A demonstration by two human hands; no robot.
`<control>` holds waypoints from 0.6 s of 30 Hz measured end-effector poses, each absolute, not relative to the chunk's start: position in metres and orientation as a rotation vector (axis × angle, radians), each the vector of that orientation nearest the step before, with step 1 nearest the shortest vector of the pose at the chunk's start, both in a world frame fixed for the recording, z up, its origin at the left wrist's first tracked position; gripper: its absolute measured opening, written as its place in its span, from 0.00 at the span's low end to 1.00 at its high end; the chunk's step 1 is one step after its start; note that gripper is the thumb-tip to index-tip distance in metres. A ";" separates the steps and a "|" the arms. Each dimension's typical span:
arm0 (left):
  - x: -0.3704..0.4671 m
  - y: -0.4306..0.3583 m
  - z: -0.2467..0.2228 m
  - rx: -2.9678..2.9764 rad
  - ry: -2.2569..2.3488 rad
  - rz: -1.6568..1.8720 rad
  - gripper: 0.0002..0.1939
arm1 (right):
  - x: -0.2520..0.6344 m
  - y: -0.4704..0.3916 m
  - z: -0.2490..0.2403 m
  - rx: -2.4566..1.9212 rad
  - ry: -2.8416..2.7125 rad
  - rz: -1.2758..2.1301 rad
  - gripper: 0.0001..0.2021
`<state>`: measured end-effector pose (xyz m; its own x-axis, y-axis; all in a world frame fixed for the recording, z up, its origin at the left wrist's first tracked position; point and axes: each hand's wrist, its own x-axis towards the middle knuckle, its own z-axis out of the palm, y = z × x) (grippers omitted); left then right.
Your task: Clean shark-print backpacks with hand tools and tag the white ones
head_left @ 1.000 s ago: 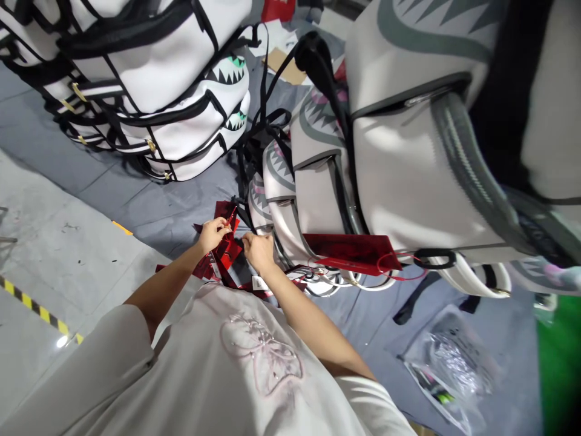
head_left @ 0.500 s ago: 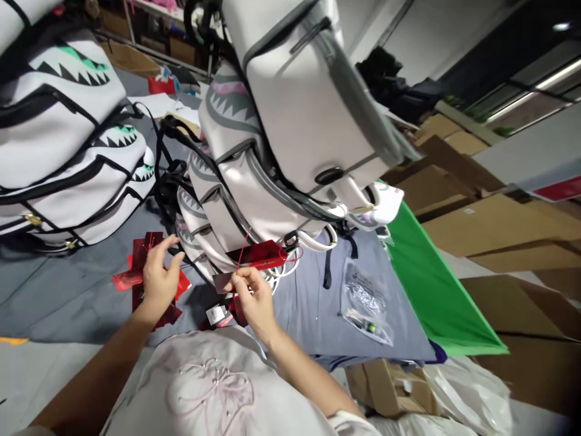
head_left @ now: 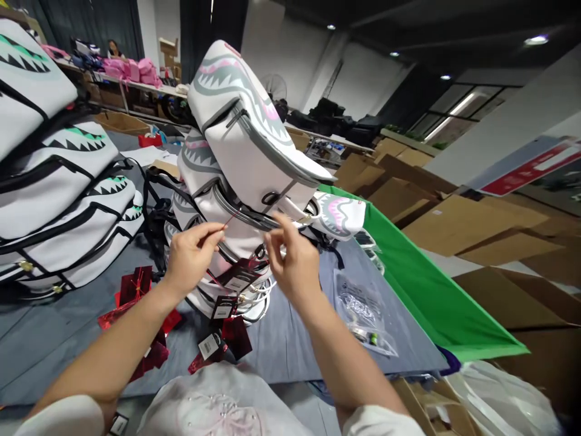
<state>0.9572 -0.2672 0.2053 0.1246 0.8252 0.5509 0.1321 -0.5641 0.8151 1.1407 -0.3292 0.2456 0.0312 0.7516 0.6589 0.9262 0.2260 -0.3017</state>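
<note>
My left hand [head_left: 193, 254] is closed in a pinch on a thin red string [head_left: 230, 221] in front of the stacked backpacks. My right hand [head_left: 295, 260] is raised beside the handles, its fingers bent but apart, with nothing visible in them. The top backpack [head_left: 254, 154] is white with grey trim and a pink-and-grey shark-mouth print. Between and below my hands hangs a dark red hang tag [head_left: 239, 275] with a white label. Another dark tag [head_left: 224, 310] is just below it. On the table, left of the stack, lies a pile of red tags [head_left: 136, 290].
At the left stands a stack of white backpacks [head_left: 68, 188] with green shark prints. A clear plastic bag [head_left: 363, 309] lies on the grey table cloth [head_left: 299, 342]. Green fabric [head_left: 431, 290] borders the table's right side, with cardboard boxes [head_left: 463, 227] beyond. A person [head_left: 114, 49] is far back.
My left hand has moved from the tag pile to the right and now pinches the string. My right hand has let go of the tag and risen toward the handles. The view has tilted up.
</note>
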 end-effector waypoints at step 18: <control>1.009 -0.209 0.264 2.432 0.816 1.155 0.14 | 1.188 -0.286 0.263 -1.452 -1.653 -0.070 0.07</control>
